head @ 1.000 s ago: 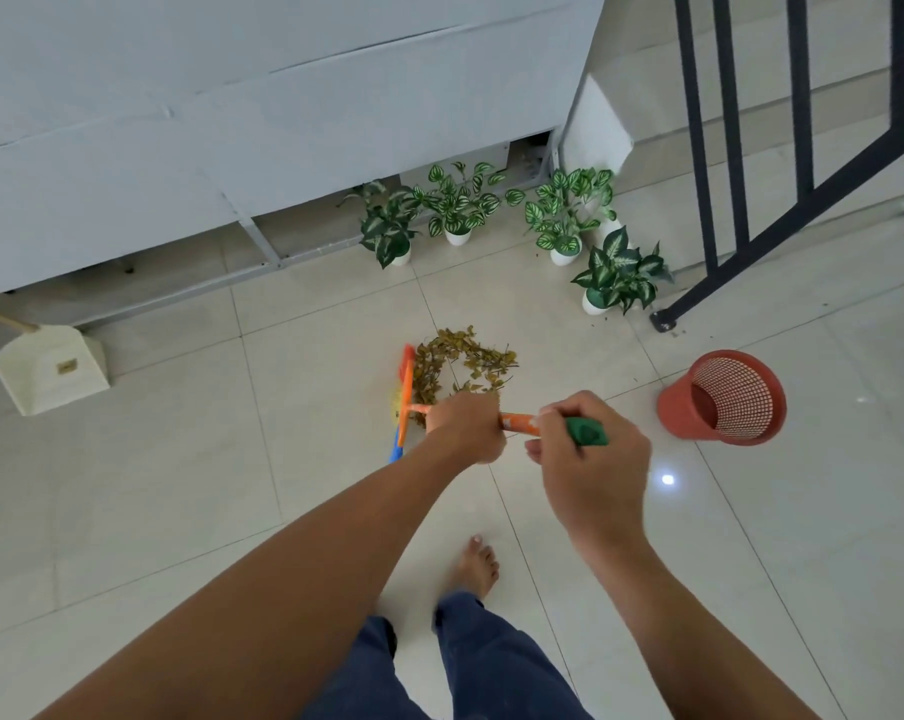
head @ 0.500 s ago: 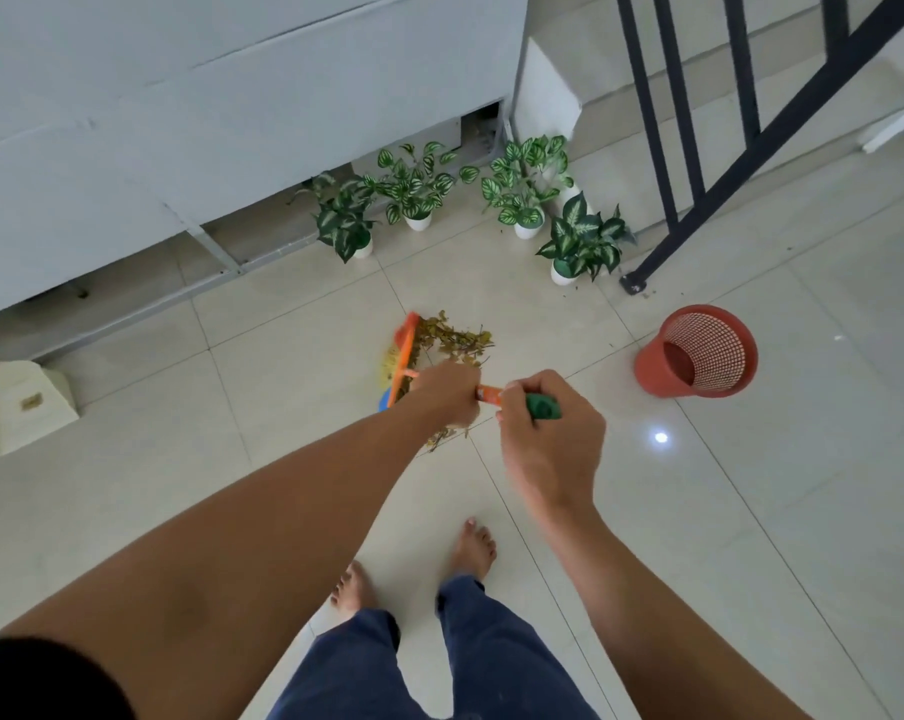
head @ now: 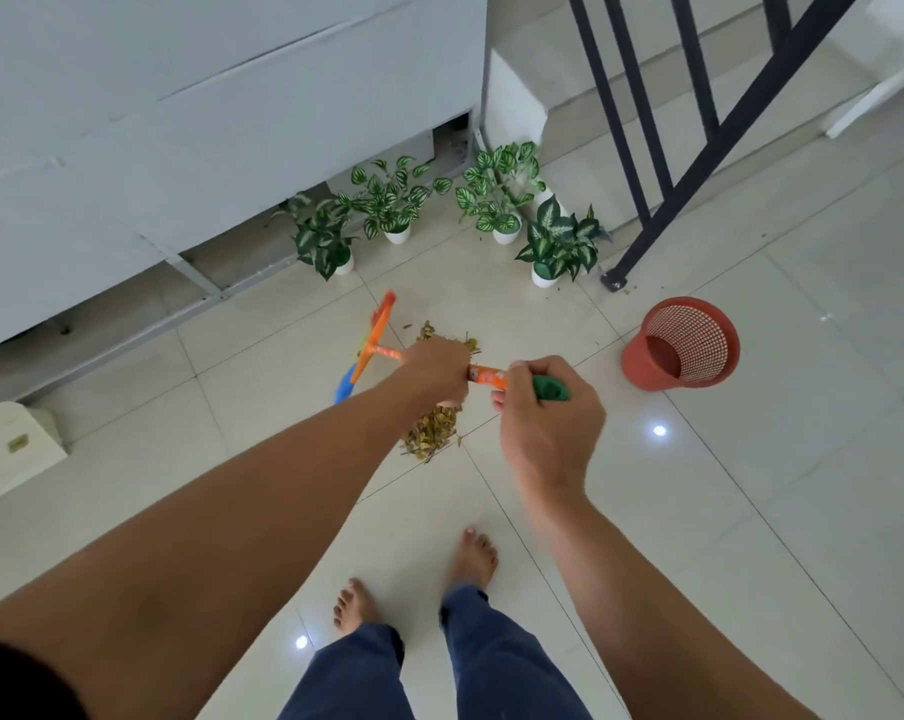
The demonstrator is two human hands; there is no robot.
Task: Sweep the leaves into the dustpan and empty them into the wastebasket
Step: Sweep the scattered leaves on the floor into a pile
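while both arms reach forward, left hand and right hand seemingly clench the broom.

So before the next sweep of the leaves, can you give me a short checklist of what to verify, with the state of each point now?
1. Both hands on the broom handle: ok. The left hand holds it lower down, the right hand near the green end.
2. Broom head beside the leaves: ok, it is to their left.
3. Leaves gathered in one pile: not ok, some lie beyond the left hand, more nearer the feet.
4. Dustpan close to the leaves: not ok, it sits far to the left, by the wall.
5. Wastebasket upright and open: ok, to the right of the pile.
6. Broom bristles touching the floor: cannot tell.
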